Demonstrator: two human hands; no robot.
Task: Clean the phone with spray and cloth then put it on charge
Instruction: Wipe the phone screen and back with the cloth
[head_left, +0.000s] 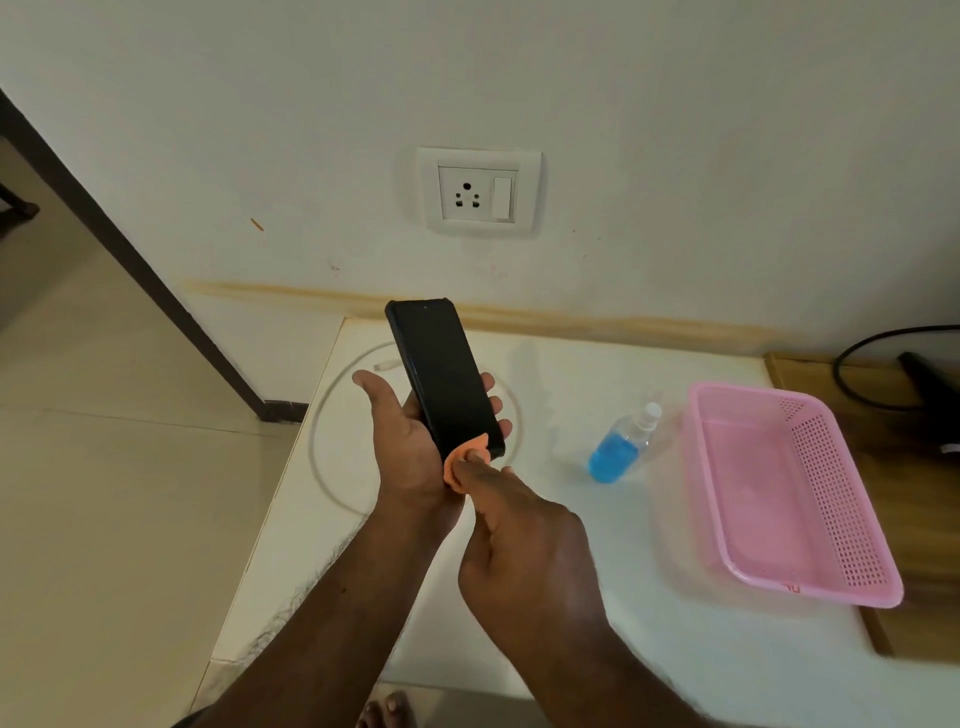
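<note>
A black phone stands tilted above the white table, screen toward me. My left hand cradles it from behind, thumb on its left, fingertips curling round its right edge. My right hand pinches a small orange cloth and presses it against the phone's lower end. A spray bottle of blue liquid lies on the table to the right. A white charging cable loops on the table beneath the phone, its plug end near my left thumb.
A wall socket with switch sits on the wall above the table. A pink plastic basket stands at the right. Behind it a wooden surface carries black cables. Tiled floor lies to the left.
</note>
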